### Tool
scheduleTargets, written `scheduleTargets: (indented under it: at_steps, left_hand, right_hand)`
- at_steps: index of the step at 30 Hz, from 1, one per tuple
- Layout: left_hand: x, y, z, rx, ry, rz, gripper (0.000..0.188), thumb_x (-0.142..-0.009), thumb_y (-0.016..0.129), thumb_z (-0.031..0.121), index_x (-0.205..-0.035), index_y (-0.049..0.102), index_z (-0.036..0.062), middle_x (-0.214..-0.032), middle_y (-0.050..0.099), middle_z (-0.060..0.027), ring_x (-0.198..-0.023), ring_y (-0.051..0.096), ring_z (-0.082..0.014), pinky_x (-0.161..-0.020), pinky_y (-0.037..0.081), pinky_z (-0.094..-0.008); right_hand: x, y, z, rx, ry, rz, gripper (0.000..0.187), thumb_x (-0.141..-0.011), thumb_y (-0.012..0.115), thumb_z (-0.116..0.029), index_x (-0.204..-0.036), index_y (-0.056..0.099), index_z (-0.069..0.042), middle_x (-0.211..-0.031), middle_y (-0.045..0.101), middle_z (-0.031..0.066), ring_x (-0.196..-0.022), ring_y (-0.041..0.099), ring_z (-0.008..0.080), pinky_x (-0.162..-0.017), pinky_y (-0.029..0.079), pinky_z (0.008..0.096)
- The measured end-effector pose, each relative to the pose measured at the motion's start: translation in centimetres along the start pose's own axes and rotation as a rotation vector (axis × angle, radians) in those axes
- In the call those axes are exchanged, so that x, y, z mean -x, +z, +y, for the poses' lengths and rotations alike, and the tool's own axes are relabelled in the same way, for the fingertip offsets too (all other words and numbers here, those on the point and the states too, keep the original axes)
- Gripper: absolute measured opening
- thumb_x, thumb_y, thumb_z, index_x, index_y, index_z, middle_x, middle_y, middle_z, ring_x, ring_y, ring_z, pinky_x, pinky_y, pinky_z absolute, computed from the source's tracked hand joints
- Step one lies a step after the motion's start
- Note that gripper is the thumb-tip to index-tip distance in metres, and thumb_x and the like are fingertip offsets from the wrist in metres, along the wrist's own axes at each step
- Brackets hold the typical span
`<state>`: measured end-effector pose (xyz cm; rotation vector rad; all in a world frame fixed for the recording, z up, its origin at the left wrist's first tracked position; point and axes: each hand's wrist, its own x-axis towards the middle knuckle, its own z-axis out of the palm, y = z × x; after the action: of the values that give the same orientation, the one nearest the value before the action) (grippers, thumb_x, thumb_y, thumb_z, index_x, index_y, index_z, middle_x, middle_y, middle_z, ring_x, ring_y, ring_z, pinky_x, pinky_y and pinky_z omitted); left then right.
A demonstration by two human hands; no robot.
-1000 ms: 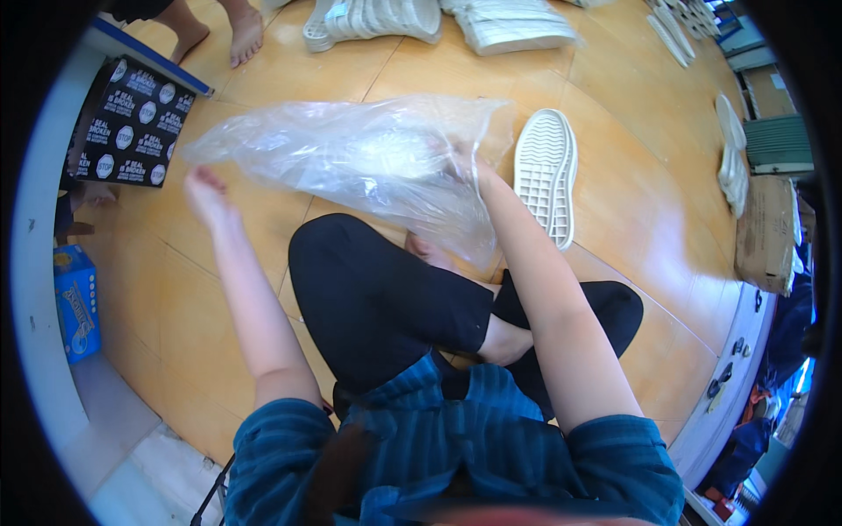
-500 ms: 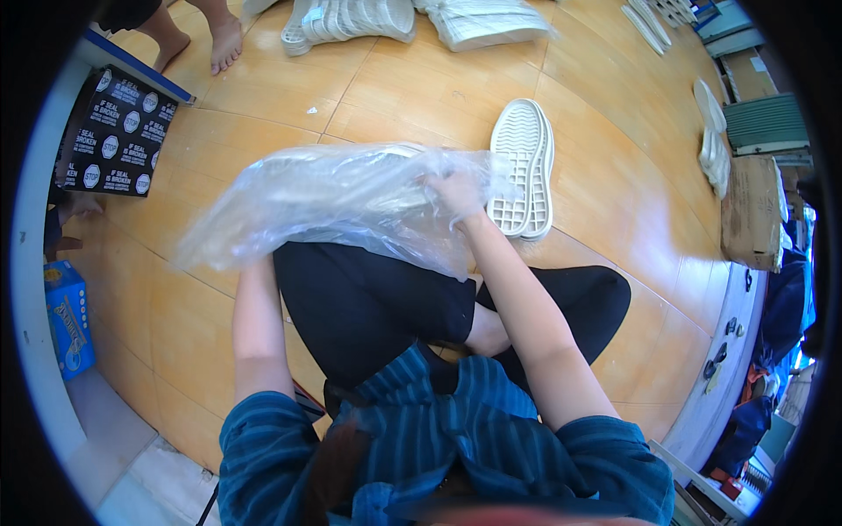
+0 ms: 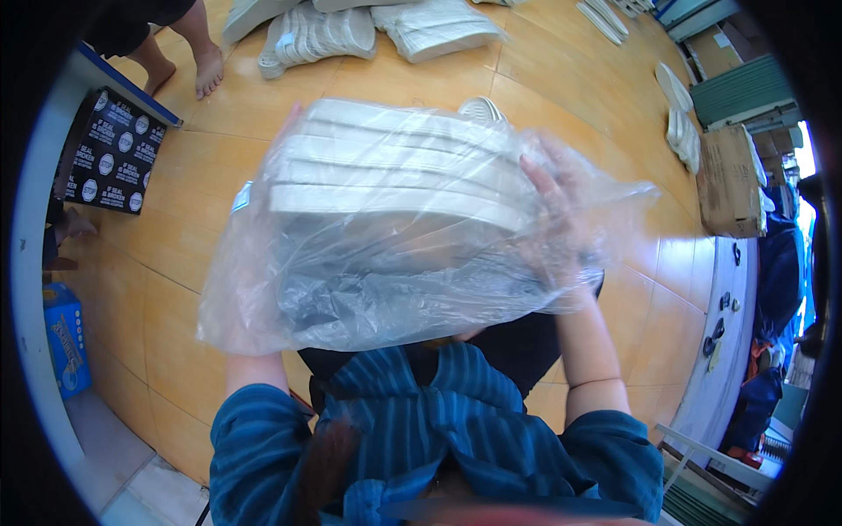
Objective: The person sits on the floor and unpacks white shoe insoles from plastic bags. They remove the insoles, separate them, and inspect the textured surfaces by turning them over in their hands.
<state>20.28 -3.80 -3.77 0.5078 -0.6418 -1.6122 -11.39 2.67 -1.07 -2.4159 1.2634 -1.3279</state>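
Observation:
A clear plastic bag (image 3: 377, 307) is raised in front of my chest, with a stack of several white shoe soles (image 3: 395, 167) showing through it. At the stack's right end is my right hand (image 3: 557, 210), its fingers bent against the soles and plastic; whether the film lies over all of it, I cannot tell. My left hand (image 3: 286, 127) grips the left end, mostly hidden behind the hazy film and the soles. Just past the bag, the tip of a loose pair of soles (image 3: 482, 109) shows on the floor.
Bagged soles (image 3: 438, 31) and a row of soles (image 3: 329, 39) lie at the far side. A person's bare feet (image 3: 209, 72) are at the far left, by a black box (image 3: 114, 153). A blue package (image 3: 66, 337) stands left, a cardboard carton (image 3: 730, 184) right.
The bag has come up and nearer, turning so the stacked soles show through it. My right hand has moved right to the stack's end. The bag now covers most of the loose pair.

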Motion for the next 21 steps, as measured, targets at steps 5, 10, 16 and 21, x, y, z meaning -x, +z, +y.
scheduleTargets:
  at_steps: [5, 10, 16, 21]
  left_hand:
    - [-0.4, 2.0, -9.0, -0.339, -0.175, -0.149, 0.027, -0.097, 0.047, 0.021, -0.114, 0.057, 0.0034, -0.105, 0.062, -0.0108, -0.094, 0.062, -0.0227, -0.091, 0.049, -0.0337]
    - [-6.3, -5.6, -19.6, -0.542, -0.385, 0.288, 0.02, -0.094, 0.05, 0.018, -0.103, 0.06, 0.0023, -0.093, 0.063, -0.0092, -0.086, 0.064, -0.0202, -0.081, 0.053, -0.0318]
    - [-12.2, -18.8, -16.1, -0.463, -0.1, 1.052, 0.024, -0.089, 0.054, 0.012, -0.1, 0.059, -0.0087, -0.098, 0.066, -0.0229, -0.075, 0.068, -0.0342, -0.07, 0.057, -0.0375]
    - [-12.7, -18.4, -8.5, -1.649, 0.712, 1.158, 0.027, -0.093, 0.05, 0.021, -0.096, 0.058, -0.0048, -0.103, 0.057, -0.0239, -0.094, 0.057, -0.0405, -0.083, 0.047, -0.0475]
  right_hand:
    - [0.1, -9.5, -3.4, 0.212, 0.073, -0.291, 0.066, -0.065, 0.082, -0.024, -0.126, 0.062, -0.013, -0.134, 0.053, 0.0182, -0.124, 0.05, 0.0367, -0.107, 0.038, 0.0477]
    - [2.4, -16.2, -5.5, 0.54, -0.236, -0.431, 0.059, -0.06, 0.083, -0.012, -0.117, 0.066, -0.012, -0.128, 0.057, 0.0225, -0.115, 0.057, 0.0404, -0.101, 0.043, 0.0508]
    - [7.0, -21.4, -7.4, 0.645, -0.056, -0.126, 0.044, -0.062, 0.08, -0.016, -0.105, 0.072, -0.011, -0.123, 0.06, 0.0224, -0.106, 0.059, 0.0376, -0.093, 0.047, 0.0469]
    - [9.5, -26.6, -9.9, 0.777, 0.078, -0.164, 0.041, -0.063, 0.08, -0.014, -0.103, 0.07, -0.008, -0.124, 0.06, 0.0229, -0.109, 0.058, 0.0399, -0.091, 0.048, 0.0459]
